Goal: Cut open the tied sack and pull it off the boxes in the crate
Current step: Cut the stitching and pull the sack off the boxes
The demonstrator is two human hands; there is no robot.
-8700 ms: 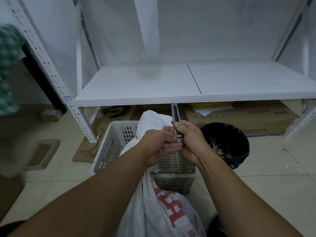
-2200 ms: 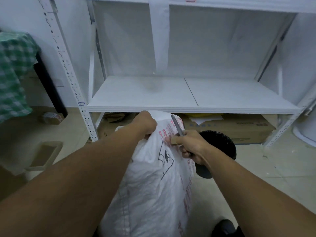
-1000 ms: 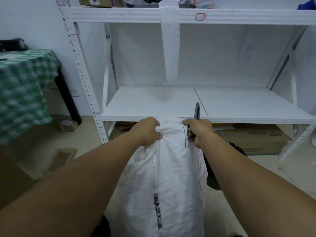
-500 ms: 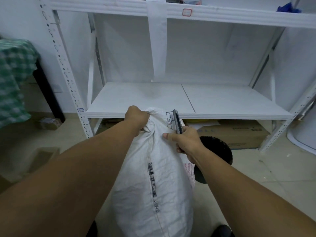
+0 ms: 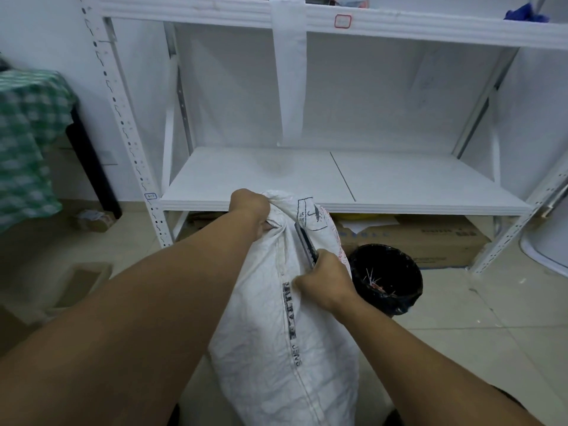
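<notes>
A white woven sack [image 5: 285,333] with black and red print hangs upright in front of me, pulled tall and creased. My left hand [image 5: 250,207] grips its bunched upper end at the top. My right hand [image 5: 325,281] is closed on a utility knife [image 5: 304,242] and also presses against the sack's right side, lower than the left hand. The knife's dark body points up and away along the fabric. The crate and the boxes are hidden behind or below the sack.
A white metal shelf rack [image 5: 338,179] stands straight ahead, its low shelf just beyond the sack. A black bin [image 5: 385,278] sits on the tiled floor at the right, a cardboard box [image 5: 430,238] under the shelf. A green checked cloth [image 5: 27,142] hangs at the left.
My right hand with the knife has slid down the sack's right side, while my left hand keeps hold of the top. The view has tilted slightly, showing the bin again.
</notes>
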